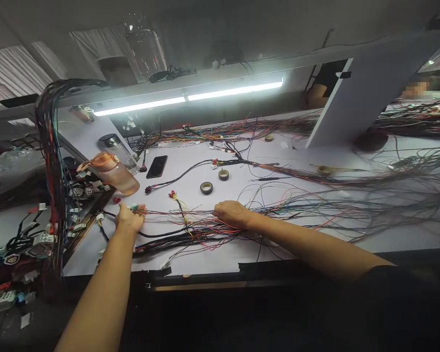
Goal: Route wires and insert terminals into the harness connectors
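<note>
Close to the table's (212, 259) front edge, left of its middle, a white connector (165, 265) lies on a short lead, and behind it runs a black-wrapped cable bundle (176, 240), its left end partly covered by the left forearm. Just beyond, towards the table's left edge, the left hand (130, 218) is narrowed on one end of a strand of thin wires (161, 212); a small greenish piece shows between the fingers, too small to name surely. The strand crosses to the right hand (231, 213), which is curled over it near the middle of the table, fingertips hidden underneath; to the right the wires spread into a tangle, too blurred to follow singly towards the table's right edge. Between the hands, a yellow-wired branch (183, 210) with red connectors lies across the black bundle. Farther back sit two tape rolls (206, 187), one behind the other, then a branched wire harness (242, 162) and a dark-screened phone (157, 166). Near the left edge, an orange-lidded bottle (120, 178) leans, partly hiding a clear bottle (118, 145). Multicoloured wires (209, 131) line the far edge below a lit tube lamp (234, 91), their right-hand stretch cut off from sight by an upright panel (337, 107).
</note>
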